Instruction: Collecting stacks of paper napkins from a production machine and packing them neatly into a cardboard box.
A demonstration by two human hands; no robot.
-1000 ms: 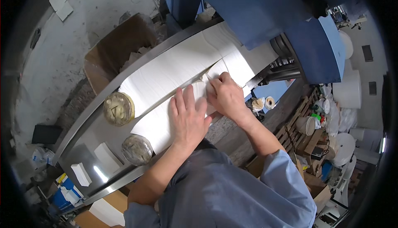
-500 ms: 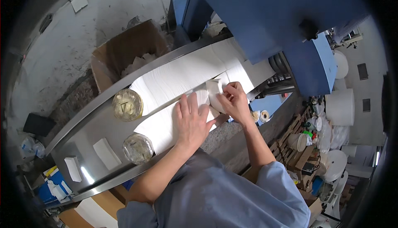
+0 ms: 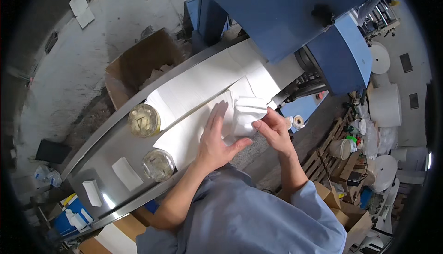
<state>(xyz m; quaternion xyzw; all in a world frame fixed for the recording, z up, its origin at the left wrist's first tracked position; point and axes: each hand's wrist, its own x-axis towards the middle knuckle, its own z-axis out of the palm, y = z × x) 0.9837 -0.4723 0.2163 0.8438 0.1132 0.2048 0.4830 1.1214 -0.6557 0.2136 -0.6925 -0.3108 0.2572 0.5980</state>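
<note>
My right hand (image 3: 274,131) pinches a small bundle of white folded paper napkins (image 3: 248,115) between thumb and fingers, lifted at the near row's right end. My left hand (image 3: 218,138) is open, its fingers stretched along the near row of napkins (image 3: 184,136) and its thumb spread toward the bundle. A longer far row of napkins (image 3: 194,81) lies beside it, running up to the blue machine (image 3: 263,14). At the rows' left ends stand two round clear containers, the far one (image 3: 144,120) and the near one (image 3: 158,165).
Two white paper pieces, a larger (image 3: 127,173) and a smaller (image 3: 92,193), lie on the metal table (image 3: 108,161). Beyond its raised edge stands an open cardboard box (image 3: 138,64) with paper scraps. A wooden pallet (image 3: 325,148) and white paper rolls (image 3: 385,106) are at right.
My right hand has lifted the bundle of napkins clear of the row and turned it toward me. My left hand has rolled onto its side, thumb spread. The view has shifted slightly.
</note>
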